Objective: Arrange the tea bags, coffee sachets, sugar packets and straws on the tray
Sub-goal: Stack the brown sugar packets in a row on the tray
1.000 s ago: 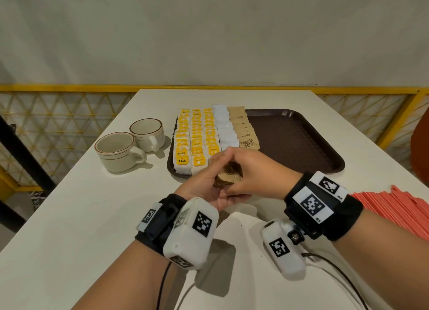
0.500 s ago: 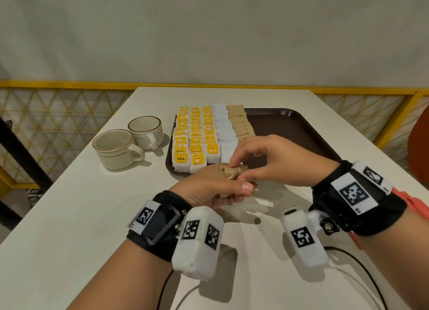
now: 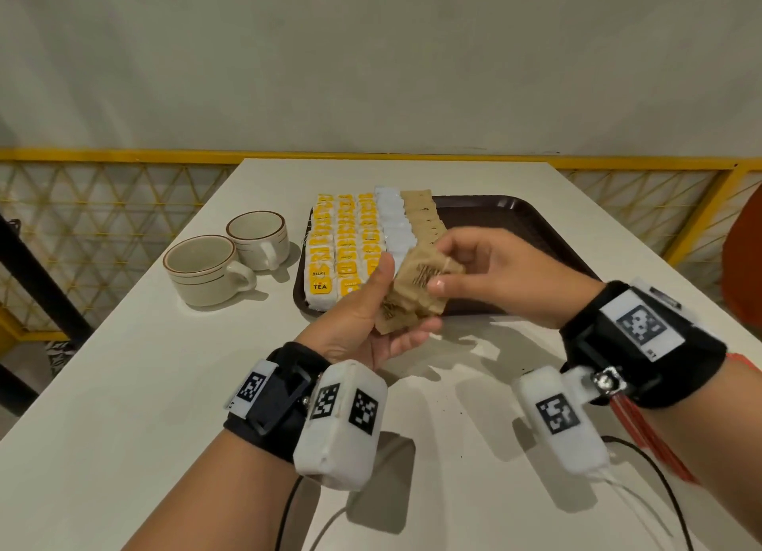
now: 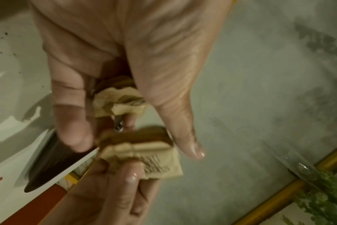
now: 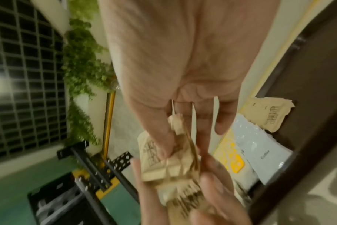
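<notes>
My left hand (image 3: 371,323) holds a small stack of brown paper sugar packets (image 3: 396,315) just above the near edge of the dark brown tray (image 3: 515,228). With thumb and fingers, my right hand (image 3: 466,270) pinches the top brown packet (image 3: 429,274) of that stack. In the left wrist view the pinched packet (image 4: 160,161) lies past the stack (image 4: 117,103). On the tray's left part lie rows of yellow tea bags (image 3: 342,245), white coffee sachets (image 3: 396,224) and brown sugar packets (image 3: 424,216). Red straws (image 3: 643,435) lie at the right, mostly behind my right wrist.
Two cream cups (image 3: 206,270) (image 3: 259,237) stand left of the tray on the white table (image 3: 123,385). The tray's right half is bare. A yellow railing (image 3: 701,204) runs behind and beside the table. Cables trail from both wrist cameras.
Both hands have risen and moved toward the tray. My right hand has drawn the top brown packet up from the stack, which is now fanned in my left hand.
</notes>
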Available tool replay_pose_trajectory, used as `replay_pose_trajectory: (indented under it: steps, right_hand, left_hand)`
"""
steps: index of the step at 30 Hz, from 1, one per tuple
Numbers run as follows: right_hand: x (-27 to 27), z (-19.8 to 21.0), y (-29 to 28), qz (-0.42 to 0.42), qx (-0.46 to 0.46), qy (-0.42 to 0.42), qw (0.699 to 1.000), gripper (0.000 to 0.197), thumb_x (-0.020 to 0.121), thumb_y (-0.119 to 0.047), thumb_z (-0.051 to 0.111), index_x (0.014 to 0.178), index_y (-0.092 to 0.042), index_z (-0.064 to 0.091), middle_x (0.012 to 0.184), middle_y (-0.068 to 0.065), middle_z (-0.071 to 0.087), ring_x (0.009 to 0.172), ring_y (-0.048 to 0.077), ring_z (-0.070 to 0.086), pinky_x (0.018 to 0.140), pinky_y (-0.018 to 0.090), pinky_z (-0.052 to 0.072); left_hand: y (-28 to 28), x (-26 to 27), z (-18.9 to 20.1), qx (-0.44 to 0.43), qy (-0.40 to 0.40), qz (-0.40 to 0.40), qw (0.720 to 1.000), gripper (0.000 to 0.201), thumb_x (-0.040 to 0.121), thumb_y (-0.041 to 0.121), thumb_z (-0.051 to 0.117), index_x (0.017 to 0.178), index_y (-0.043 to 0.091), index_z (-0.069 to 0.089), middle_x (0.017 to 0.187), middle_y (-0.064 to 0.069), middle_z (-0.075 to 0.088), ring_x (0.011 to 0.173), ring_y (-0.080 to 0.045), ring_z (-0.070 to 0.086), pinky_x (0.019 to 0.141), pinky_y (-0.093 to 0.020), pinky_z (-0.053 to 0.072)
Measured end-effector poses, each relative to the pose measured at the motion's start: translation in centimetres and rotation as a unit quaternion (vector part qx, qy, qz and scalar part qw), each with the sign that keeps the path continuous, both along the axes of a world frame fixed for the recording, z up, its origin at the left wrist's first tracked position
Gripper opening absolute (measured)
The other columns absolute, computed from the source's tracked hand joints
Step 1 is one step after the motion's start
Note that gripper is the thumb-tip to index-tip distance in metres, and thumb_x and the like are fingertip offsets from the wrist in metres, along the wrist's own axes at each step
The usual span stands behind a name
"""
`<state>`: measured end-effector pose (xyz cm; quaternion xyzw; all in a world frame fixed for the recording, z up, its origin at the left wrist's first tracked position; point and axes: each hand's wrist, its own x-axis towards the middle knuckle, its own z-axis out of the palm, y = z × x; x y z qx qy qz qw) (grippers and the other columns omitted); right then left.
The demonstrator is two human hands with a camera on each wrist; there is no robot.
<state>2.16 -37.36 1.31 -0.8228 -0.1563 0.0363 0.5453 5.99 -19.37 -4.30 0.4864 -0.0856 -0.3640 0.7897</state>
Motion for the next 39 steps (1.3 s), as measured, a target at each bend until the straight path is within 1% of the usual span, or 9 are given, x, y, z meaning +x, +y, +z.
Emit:
replay_pose_trajectory:
  steps: [4, 8, 11, 15, 17, 21, 26, 30, 39]
  right_hand:
    - [1.3, 1.2, -2.6, -0.130, 0.169, 0.052, 0.976, 0.011, 0.088, 0.002, 0.058, 0.094, -0.007, 0.058, 0.100, 0.014, 0.066, 0.090, 0.026, 0.070, 0.076, 0.040, 0.060]
    - [3.7, 0.9, -5.8, -0.180, 0.066, 0.135, 0.972, 0.016, 0.089, 0.001, 0.060, 0.103, -0.007, 0.062, 0.109, 0.016, 0.068, 0.100, 0.028, 0.069, 0.077, 0.037, 0.060]
    - [5.3, -0.2, -6.3, -0.171, -0.040, 0.197, 0.965, 0.016, 0.089, -0.002, 0.062, 0.100, -0.013, 0.063, 0.106, 0.011, 0.069, 0.097, 0.023, 0.069, 0.079, 0.036, 0.060]
    - [7.7, -1.6, -6.0, -0.186, -0.036, 0.222, 0.957, 0.017, 0.089, 0.000, 0.062, 0.100, -0.013, 0.062, 0.112, 0.015, 0.067, 0.103, 0.028, 0.066, 0.088, 0.042, 0.056]
    - [8.6, -1.9, -6.1, -0.189, -0.024, 0.223, 0.956, 0.019, 0.088, 0.003, 0.062, 0.100, -0.012, 0.062, 0.115, 0.018, 0.066, 0.106, 0.030, 0.065, 0.089, 0.042, 0.055]
    - [9.7, -2.3, -6.7, -0.199, -0.013, 0.220, 0.955, 0.019, 0.087, 0.005, 0.062, 0.099, -0.011, 0.061, 0.116, 0.021, 0.064, 0.107, 0.032, 0.064, 0.086, 0.043, 0.056]
    - [10.6, -2.7, -7.4, -0.207, 0.013, 0.232, 0.950, 0.020, 0.088, 0.006, 0.060, 0.101, -0.008, 0.060, 0.117, 0.022, 0.063, 0.109, 0.034, 0.063, 0.086, 0.043, 0.056]
    - [11.2, -3.2, -7.5, -0.194, 0.028, 0.242, 0.950, 0.019, 0.088, 0.008, 0.059, 0.099, -0.008, 0.061, 0.114, 0.021, 0.064, 0.106, 0.033, 0.064, 0.085, 0.043, 0.056]
    - [11.5, -3.5, -7.5, -0.196, -0.053, 0.226, 0.953, 0.017, 0.086, 0.002, 0.066, 0.095, -0.012, 0.062, 0.097, 0.011, 0.068, 0.086, 0.020, 0.066, 0.068, 0.030, 0.059]
  left_hand:
    - [0.9, 1.8, 1.2, 0.004, 0.004, 0.123, 0.992, 0.023, 0.083, 0.036, 0.064, 0.077, 0.016, 0.055, 0.065, -0.001, 0.054, 0.055, -0.012, 0.055, 0.049, -0.024, 0.050]
    - [1.3, 5.3, 4.6, 0.167, -0.136, 0.102, 0.971, 0.017, 0.095, 0.015, 0.055, 0.078, 0.016, 0.057, 0.057, 0.002, 0.051, 0.052, -0.013, 0.050, 0.047, -0.021, 0.043]
    - [-0.9, 7.8, 6.4, 0.342, -0.306, 0.039, 0.887, 0.008, 0.091, 0.013, 0.059, 0.086, 0.010, 0.064, 0.065, 0.002, 0.065, 0.052, -0.011, 0.048, 0.048, -0.022, 0.038]
    - [-4.8, 10.8, 6.9, 0.495, -0.421, -0.065, 0.757, 0.016, 0.083, 0.016, 0.070, 0.096, 0.008, 0.070, 0.080, 0.007, 0.068, 0.062, -0.009, 0.052, 0.055, -0.021, 0.040]
    - [-6.1, 12.1, 6.8, 0.523, -0.447, -0.092, 0.720, 0.007, 0.084, 0.019, 0.069, 0.084, 0.013, 0.068, 0.089, 0.004, 0.067, 0.066, -0.009, 0.054, 0.057, -0.020, 0.041]
    - [-7.6, 13.8, 6.0, 0.543, -0.461, -0.125, 0.691, 0.035, 0.084, 0.018, 0.068, 0.061, 0.021, 0.042, 0.070, 0.003, 0.048, 0.062, -0.012, 0.044, 0.057, -0.021, 0.035]
    - [-8.3, 14.8, 5.3, 0.560, -0.496, -0.150, 0.646, 0.015, 0.084, 0.029, 0.070, 0.075, 0.021, 0.061, 0.076, 0.005, 0.058, 0.077, -0.015, 0.052, 0.077, -0.029, 0.043]
    - [-9.2, 15.4, 4.9, 0.543, -0.517, -0.146, 0.645, 0.022, 0.088, 0.028, 0.065, 0.070, 0.020, 0.056, 0.071, 0.007, 0.053, 0.069, -0.011, 0.048, 0.066, -0.023, 0.038]
    - [-10.3, 16.2, 4.2, 0.620, -0.545, -0.157, 0.541, 0.029, 0.092, 0.029, 0.059, 0.068, 0.014, 0.052, 0.071, -0.002, 0.047, 0.071, -0.019, 0.045, 0.067, -0.029, 0.037]
